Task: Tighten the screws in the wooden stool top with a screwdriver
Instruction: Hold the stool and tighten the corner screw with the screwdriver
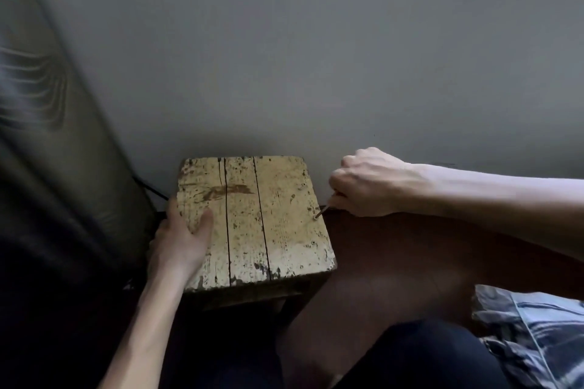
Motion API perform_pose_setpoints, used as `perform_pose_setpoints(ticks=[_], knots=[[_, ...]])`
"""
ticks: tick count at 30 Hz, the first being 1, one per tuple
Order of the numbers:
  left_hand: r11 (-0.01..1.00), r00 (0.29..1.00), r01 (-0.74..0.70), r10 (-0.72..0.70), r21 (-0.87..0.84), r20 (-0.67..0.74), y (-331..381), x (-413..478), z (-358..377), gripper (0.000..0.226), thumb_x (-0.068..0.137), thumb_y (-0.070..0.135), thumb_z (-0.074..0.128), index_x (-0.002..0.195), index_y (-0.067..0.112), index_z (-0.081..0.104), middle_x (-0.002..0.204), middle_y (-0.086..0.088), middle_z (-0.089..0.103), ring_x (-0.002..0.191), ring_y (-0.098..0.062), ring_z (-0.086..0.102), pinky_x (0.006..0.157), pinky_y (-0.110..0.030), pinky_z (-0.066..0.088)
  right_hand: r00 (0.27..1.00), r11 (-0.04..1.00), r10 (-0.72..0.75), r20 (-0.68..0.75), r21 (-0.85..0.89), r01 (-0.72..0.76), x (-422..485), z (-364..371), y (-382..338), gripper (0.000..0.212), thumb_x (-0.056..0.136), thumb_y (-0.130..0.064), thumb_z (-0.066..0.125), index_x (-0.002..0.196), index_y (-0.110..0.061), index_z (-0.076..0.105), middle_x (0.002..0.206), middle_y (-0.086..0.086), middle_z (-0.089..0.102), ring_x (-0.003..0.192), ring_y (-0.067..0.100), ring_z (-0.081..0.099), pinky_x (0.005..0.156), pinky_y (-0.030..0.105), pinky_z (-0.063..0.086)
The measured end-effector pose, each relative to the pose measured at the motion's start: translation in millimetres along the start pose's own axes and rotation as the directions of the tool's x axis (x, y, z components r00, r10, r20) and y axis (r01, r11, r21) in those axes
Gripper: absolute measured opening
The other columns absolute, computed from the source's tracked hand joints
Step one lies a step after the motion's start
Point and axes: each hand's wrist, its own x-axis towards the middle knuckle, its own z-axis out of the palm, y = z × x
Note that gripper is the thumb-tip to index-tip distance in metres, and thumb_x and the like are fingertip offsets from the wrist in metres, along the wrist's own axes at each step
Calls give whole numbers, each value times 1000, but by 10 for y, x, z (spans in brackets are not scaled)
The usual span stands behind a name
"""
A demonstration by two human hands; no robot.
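A worn wooden stool top (268,221) with peeling pale yellow paint and two dark cracks stands against the grey wall. My left hand (181,238) grips its left edge, thumb lying on the top surface. My right hand (368,183) is curled round a screwdriver whose handle is hidden in the fist. Only the thin metal shaft (324,211) shows, slanting down to a screw (315,217) near the right edge of the top. Another screw (313,242) sits closer to me along the same edge.
A grey wall (316,57) rises right behind the stool. A dark olive cushion or bag (63,167) leans at the left. Brown floor (410,262) lies to the right, with patterned blue-grey cloth (531,325) at the lower right. My dark-clothed legs fill the bottom.
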Motion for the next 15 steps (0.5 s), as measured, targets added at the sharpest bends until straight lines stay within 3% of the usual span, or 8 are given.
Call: perform_pose_setpoints(ticks=[3, 6, 8, 11, 15], knots=[[1000, 1000, 8, -9, 8, 6, 9, 2, 2, 87, 94, 73, 39, 162, 28, 8, 158, -16, 40, 134, -44, 49, 107, -55, 44, 962, 934, 248, 119, 236, -269, 80, 2, -62, 43, 91, -35, 64, 62, -13, 41, 65, 5, 45, 54, 20, 43, 48, 26, 29], [1000, 1000, 7, -7, 2, 10, 20, -19, -15, 85, 95, 72, 40, 161, 27, 10, 158, -15, 41, 135, -44, 47, 109, -55, 42, 948, 916, 279, 151, 255, -310, 157, -76, -103, 40, 90, -30, 64, 62, -13, 42, 66, 5, 47, 54, 19, 45, 46, 24, 28], [1000, 1000, 7, -6, -17, 12, 36, -36, -32, 85, 95, 71, 41, 161, 27, 11, 158, -15, 41, 135, -44, 48, 109, -56, 42, 955, 942, 228, 188, 207, -265, 164, -124, -92, 35, 91, -33, 63, 66, -14, 48, 68, 4, 52, 56, 19, 49, 47, 24, 31], [999, 1000, 1, 0, -42, 20, 50, -64, -43, 86, 95, 71, 41, 162, 27, 10, 159, -15, 40, 135, -42, 49, 108, -56, 44, 981, 991, 94, 168, 73, -108, 121, -159, -40, 17, 94, -30, 57, 89, -15, 62, 83, 4, 65, 67, 25, 62, 48, 27, 37], [998, 1000, -13, 14, -61, 15, 40, -66, -42, 87, 94, 72, 41, 162, 27, 9, 159, -15, 39, 135, -41, 50, 107, -54, 45, 978, 952, -196, 65, -225, 206, 49, -176, 27, 23, 104, -37, 49, 106, -20, 63, 100, 2, 65, 86, 29, 70, 59, 33, 40]])
